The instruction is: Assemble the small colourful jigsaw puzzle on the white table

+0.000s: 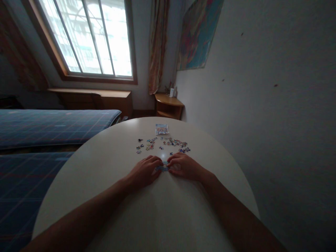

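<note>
Puzzle section (165,168), blue-toned, flat on the pale round worktop (157,217), between your two hands. Your left hand (145,169) at its left edge, your right hand (187,166) at its right; fingers bent, tips touching it. Whether either pinches it or only presses, you cannot tell from here. Loose pieces (151,144) scattered beyond your fingers, left and right clusters, a few singles between. Past them, near the far rim, a small picture packet (161,129).
</note>
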Demonstrator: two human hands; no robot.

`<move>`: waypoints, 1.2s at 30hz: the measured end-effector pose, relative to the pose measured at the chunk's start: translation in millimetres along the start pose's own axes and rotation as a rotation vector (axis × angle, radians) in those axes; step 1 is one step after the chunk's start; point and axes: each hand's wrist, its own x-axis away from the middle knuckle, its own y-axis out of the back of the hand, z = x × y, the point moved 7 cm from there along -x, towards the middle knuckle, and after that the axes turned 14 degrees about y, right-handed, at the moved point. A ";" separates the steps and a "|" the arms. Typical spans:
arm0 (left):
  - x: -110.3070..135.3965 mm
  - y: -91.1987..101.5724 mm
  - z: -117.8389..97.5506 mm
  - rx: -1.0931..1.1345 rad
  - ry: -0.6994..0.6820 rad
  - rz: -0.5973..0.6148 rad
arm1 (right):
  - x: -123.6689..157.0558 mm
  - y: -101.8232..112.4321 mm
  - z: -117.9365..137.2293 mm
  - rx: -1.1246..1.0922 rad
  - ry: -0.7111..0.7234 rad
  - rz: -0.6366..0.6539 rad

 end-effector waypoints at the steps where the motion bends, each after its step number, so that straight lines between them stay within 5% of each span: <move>1: -0.5 -0.2 1.2 0.010 0.002 -0.001 | 0.2 -0.4 -0.3 0.001 0.001 0.001; 36: -3.2 0.9 5.9 0.071 -0.009 -0.001 | 1.2 -1.0 -1.9 -0.046 -0.024 0.016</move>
